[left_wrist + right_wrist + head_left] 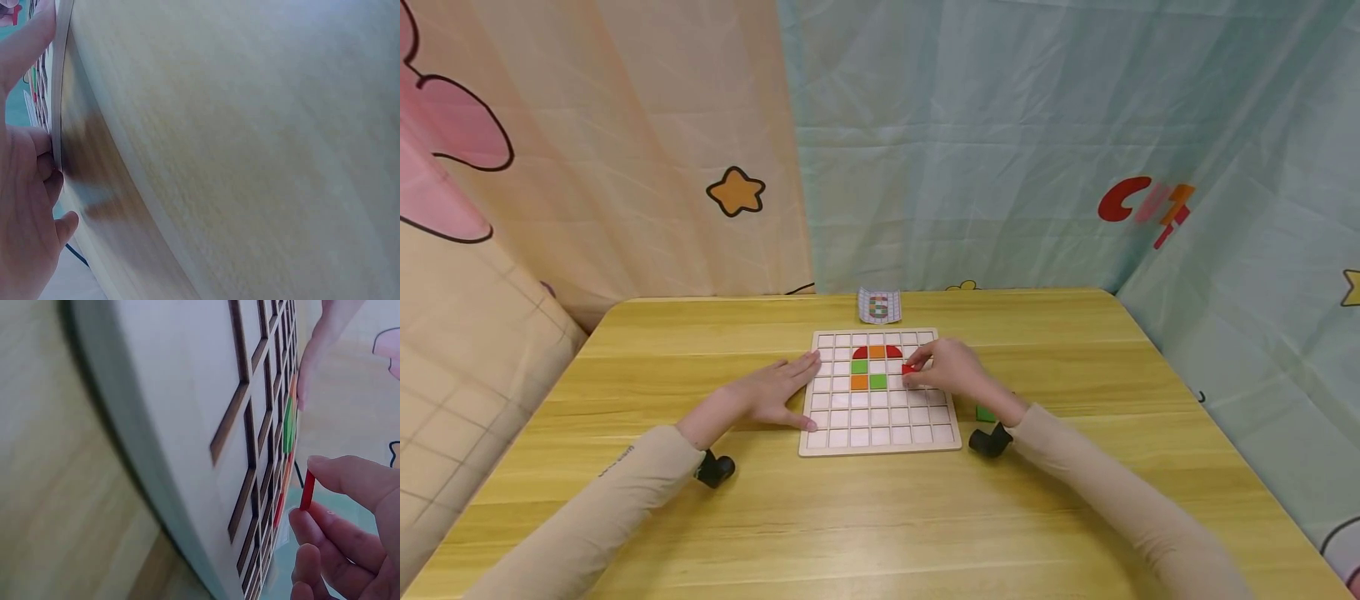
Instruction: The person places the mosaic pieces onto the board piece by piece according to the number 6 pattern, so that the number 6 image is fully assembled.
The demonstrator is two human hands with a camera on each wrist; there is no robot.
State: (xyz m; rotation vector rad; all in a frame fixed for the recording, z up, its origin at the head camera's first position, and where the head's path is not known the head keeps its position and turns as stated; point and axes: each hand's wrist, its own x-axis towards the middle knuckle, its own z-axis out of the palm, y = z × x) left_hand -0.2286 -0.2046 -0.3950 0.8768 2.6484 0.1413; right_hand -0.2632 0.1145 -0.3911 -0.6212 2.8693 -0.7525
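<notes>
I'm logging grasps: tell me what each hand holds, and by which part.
The right hand pinches a red piece by two opposite edges. The left hand holds nothing; it rests at the edge of the board.

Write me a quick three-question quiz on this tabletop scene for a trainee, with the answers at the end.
1. Which hand pinches a red piece between thumb and finger?
2. True or false: the patterned card lies on top of the grid board.
3. Choose one. The row of placed pieces nearest the person holds which colours?
A) red and green
B) orange and green
C) red and orange

Key:
1. The right hand.
2. False; the patterned card lies beyond the far edge of the grid board.
3. B: an orange piece beside a green piece.
</notes>
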